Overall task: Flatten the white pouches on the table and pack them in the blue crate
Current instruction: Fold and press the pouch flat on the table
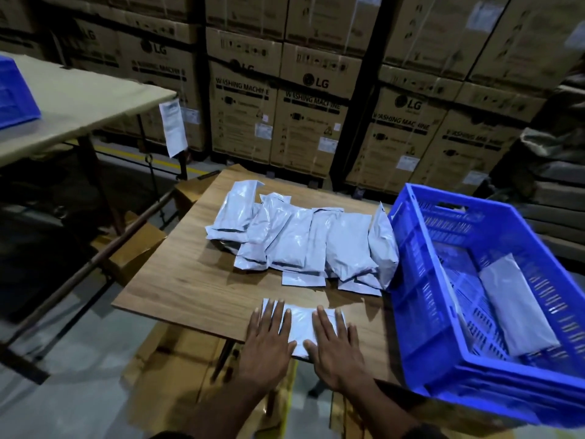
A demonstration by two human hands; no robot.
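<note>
palms down, both flat: the left hand point(269, 340) and right hand point(335, 346) press one white pouch point(300, 324) at the table's point(190, 280) near edge, fingers straight, gripping nothing. best, i'd judge, to sweep outward from the middle so trapped air leaves, then lift it right into the crate point(418, 312), where one pouch lies. glossy, puffy plastic in the pile point(300, 239); wood-grain top; slotted rigid blue walls.

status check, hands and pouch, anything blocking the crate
Left hand and right hand flat on one white pouch. Pile waiting. Blue crate holds one pouch, path clear.
</note>
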